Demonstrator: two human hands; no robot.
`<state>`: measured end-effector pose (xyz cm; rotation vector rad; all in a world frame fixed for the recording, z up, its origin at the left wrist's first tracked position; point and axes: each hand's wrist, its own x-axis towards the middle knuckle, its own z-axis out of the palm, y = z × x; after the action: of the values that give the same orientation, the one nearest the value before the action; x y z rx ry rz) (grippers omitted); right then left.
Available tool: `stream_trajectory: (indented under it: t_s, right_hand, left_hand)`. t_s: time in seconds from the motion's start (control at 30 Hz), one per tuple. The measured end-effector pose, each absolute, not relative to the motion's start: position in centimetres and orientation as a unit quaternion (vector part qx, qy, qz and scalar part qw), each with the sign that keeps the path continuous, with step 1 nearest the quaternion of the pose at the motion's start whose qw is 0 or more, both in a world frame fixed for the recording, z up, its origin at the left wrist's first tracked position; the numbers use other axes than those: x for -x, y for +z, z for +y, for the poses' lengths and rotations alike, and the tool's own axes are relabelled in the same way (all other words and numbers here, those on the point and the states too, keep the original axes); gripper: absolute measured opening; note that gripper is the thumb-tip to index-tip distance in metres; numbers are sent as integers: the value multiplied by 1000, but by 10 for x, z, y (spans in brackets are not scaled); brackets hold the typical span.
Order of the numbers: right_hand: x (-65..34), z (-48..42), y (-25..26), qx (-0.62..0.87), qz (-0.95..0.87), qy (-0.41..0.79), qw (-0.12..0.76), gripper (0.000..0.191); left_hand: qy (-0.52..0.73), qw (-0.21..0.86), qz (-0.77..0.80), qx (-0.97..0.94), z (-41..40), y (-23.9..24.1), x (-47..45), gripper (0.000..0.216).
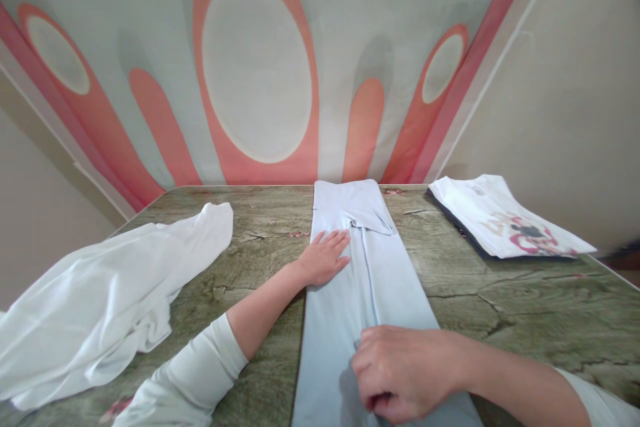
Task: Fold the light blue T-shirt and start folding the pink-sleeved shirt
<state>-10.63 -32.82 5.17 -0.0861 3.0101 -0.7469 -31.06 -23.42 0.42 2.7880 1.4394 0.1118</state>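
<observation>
A pale blue garment [400, 280] lies as a long strip down the middle of the table, its sides folded inward to a lengthwise crease. Near the far end, a short flap with a slanted edge rests on top. My left hand [325, 258] presses flat on the garment's left side, fingers stretched out. Closer to me, my right hand [400, 370] is closed over the lower middle of the garment, with its fingers curled in at the cloth. The fingertips are partly hidden. Whether the garment is a shirt or trousers, I cannot tell.
A loosely spread white cloth garment [115, 287] covers the table's left side. At the far right lies a folded white T-shirt [500, 213] with a printed cartoon figure, over a dark folded garment [453, 220]. The wood-patterned table [260, 307] meets a patterned wall hanging [255, 80].
</observation>
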Motion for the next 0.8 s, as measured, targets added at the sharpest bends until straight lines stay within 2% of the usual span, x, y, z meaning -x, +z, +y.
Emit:
stream_trajectory:
  t_s: [0.13, 0.23, 0.3, 0.5, 0.8]
  right_hand:
    - [94, -294, 67, -46, 947, -314, -54, 23]
    - [79, -248, 59, -224, 930, -219, -192, 26]
    - [68, -219, 42, -296, 915, -123, -244, 30]
    - [58, -189, 0, -326, 918, -41, -223, 32]
    - [56, -189, 4, -331, 924, -39, -189, 20]
  left_hand:
    - [37, 18, 451, -892, -236, 10, 307, 50]
    - [53, 23, 430, -901, -236, 16, 297, 47]
    - [60, 20, 416, -907, -234, 18, 288, 47]
    - [51, 7, 402, -914, -227, 17, 274, 45]
    - [59, -14, 408, -911, -228, 19, 278, 38]
